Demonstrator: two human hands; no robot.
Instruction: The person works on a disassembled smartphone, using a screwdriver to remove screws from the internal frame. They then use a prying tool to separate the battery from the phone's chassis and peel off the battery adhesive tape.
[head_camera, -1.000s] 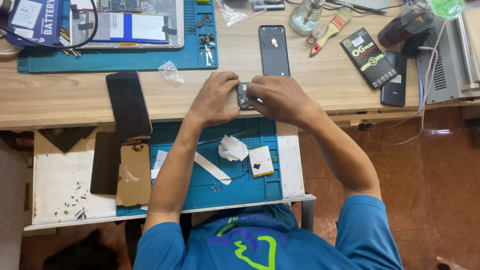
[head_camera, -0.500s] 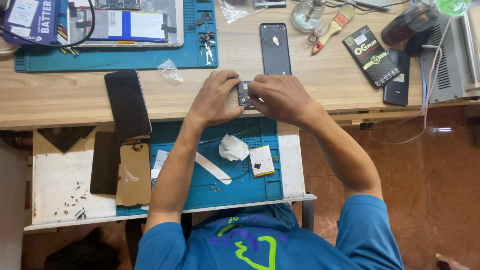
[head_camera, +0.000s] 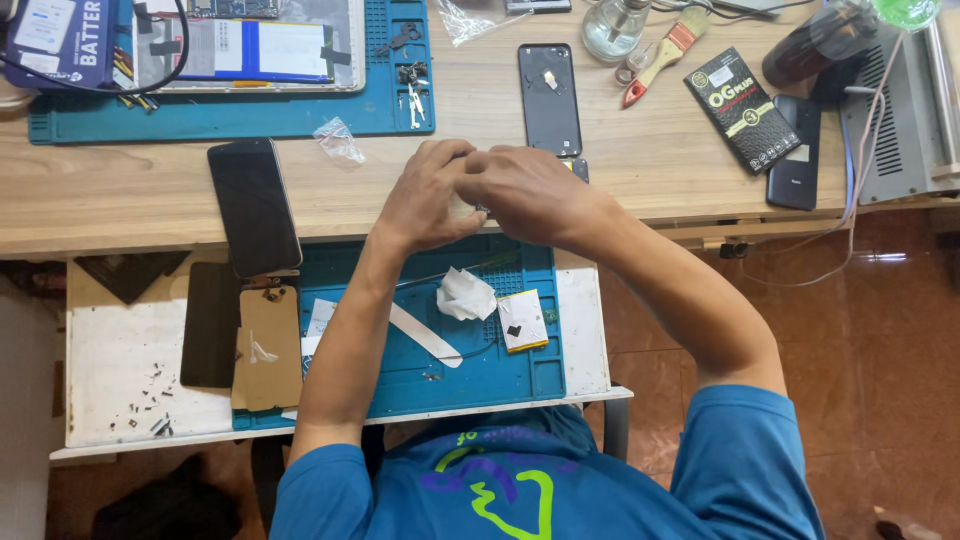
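Workbench, blue mat, tiled floor

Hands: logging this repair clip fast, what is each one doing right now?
Left hand: fingers curled, grip on a small part, mostly hidden.
Right hand: closed over the same small part; what it is cannot be told.

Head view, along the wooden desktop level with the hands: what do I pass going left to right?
Dark phone → clear plastic bag → left hand → right hand, the two pressed together over a small part → black box with green print → dark phone back → grey machine.
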